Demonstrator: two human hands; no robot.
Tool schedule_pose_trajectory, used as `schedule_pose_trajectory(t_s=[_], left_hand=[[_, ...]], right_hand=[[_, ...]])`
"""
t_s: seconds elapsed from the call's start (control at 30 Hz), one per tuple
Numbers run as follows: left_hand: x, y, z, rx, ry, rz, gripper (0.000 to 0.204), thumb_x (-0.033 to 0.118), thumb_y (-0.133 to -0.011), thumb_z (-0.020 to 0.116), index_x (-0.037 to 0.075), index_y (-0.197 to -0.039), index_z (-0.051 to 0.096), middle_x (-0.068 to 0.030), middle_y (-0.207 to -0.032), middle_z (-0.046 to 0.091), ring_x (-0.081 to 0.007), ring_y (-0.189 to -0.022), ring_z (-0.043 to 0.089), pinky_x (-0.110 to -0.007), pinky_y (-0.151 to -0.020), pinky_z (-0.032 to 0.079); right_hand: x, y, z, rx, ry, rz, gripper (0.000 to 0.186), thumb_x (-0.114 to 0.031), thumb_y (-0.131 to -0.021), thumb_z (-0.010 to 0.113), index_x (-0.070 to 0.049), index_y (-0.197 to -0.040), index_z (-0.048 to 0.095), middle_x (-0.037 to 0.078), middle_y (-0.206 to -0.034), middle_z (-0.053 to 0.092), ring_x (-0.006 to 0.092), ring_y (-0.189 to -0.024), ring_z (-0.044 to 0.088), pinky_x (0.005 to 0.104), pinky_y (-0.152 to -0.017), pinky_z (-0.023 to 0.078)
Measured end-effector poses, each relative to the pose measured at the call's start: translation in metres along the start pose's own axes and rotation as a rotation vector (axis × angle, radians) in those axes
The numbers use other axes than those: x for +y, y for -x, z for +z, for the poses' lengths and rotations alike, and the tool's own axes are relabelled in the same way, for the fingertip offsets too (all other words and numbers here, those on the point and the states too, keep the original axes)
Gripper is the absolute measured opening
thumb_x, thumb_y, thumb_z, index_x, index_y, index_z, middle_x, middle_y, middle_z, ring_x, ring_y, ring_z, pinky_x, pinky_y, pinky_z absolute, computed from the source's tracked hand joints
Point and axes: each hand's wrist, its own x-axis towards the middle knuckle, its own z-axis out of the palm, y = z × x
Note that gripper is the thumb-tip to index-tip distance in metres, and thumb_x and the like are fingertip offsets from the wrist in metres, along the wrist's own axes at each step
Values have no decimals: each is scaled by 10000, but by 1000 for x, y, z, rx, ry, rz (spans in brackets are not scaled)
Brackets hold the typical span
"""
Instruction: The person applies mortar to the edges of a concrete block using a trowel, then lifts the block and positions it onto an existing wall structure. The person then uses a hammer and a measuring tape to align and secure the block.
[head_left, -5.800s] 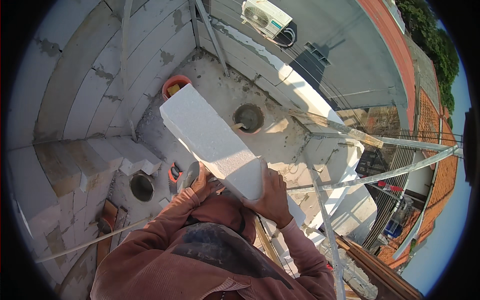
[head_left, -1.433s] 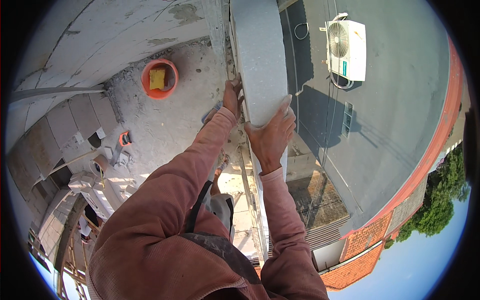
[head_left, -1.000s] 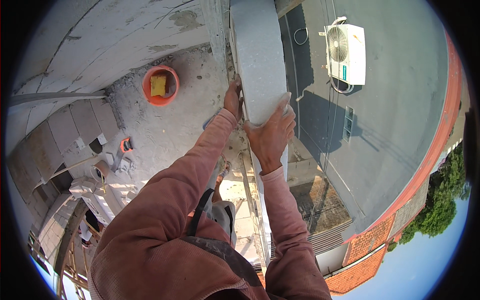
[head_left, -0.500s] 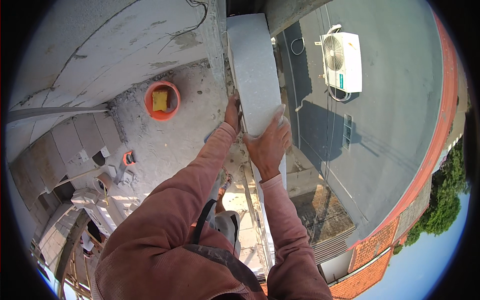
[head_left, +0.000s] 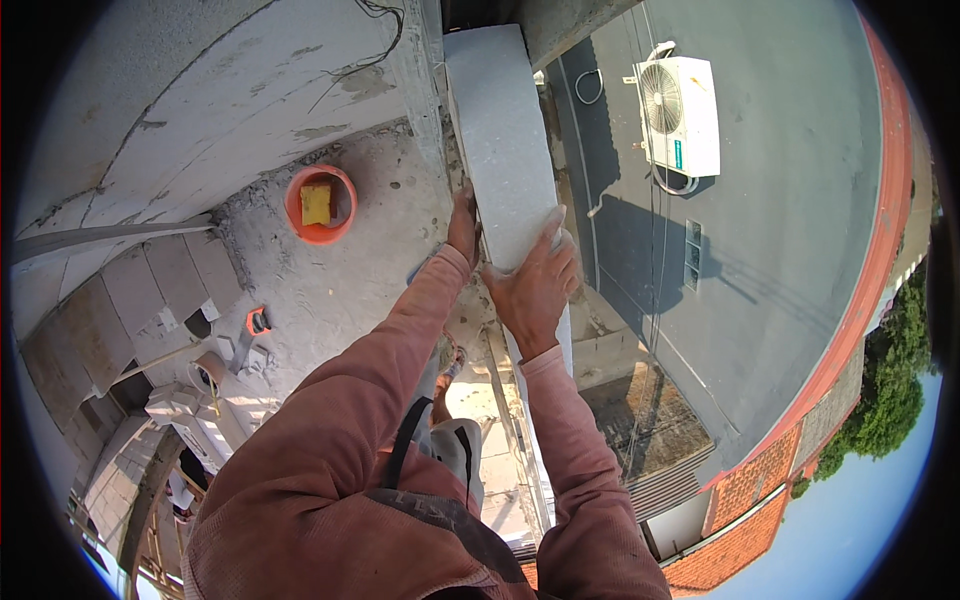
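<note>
Currently, the right grip (head_left: 534, 288) clasps the near end of a long, pale-grey rectangular block (head_left: 502, 140); the left grip (head_left: 462, 228) touches its left side, closure unclear.

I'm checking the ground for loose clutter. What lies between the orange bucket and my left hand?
In the head view, only concrete floor with small dark marks shows between the orange bucket and your left hand.

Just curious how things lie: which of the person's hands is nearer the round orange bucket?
Left. The left hand is right of the bucket, against the left side of the long white rectangular block; the right hand is farther right, at the block's near end.
</note>
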Motion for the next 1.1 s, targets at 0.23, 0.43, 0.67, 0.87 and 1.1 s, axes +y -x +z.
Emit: schedule_pose_trajectory(t_s=[0.23,0.43,0.67,0.87,1.1], left_hand=[[10,19,18,-114,119,-94,683,524,-1011,336,51,-1496,422,-113,-1504,483,-250,-1343,484,-381,-1122,385],[3,22,-4,37,-134,31,756,531,-988,291,32,-1555,333,-174,-1592,370,-291,-1475,337,-424,-1241,194],[-51,81,-56,-109,-257,-258,955,734,-973,154,57,-1610,-63,-119,-1706,-28,-243,-1574,-30,-397,-1264,-11],[-121,120,-45,-130,-271,-492,991,786,-948,137,89,-1608,-109,-109,-1704,-80,-242,-1573,-41,-433,-1261,15],[-152,121,-23,5,-44,-256,966,740,-981,199,28,-1618,53,-155,-1688,116,-261,-1547,141,-429,-1243,103]], right_hand=[[15,5,-9,-147,-100,46,1241,-499,-726,844,25,-1590,125,315,-1344,419,479,-1196,467,576,-1000,381],[84,-7,-46,-481,-946,275,975,-687,-971,460,32,-1582,215,301,-1566,329,421,-1462,341,496,-1194,281],[167,75,-19,-544,-789,424,980,-746,-964,383,23,-1564,293,254,-1525,434,370,-1436,402,450,-1185,296],[191,123,15,-606,-810,428,926,-700,-993,415,72,-1504,398,202,-1511,457,284,-1391,427,365,-1168,307],[178,131,14,-498,-856,433,894,-663,-989,487,90,-1469,443,196,-1425,535,263,-1310,485,362,-1130,344]])
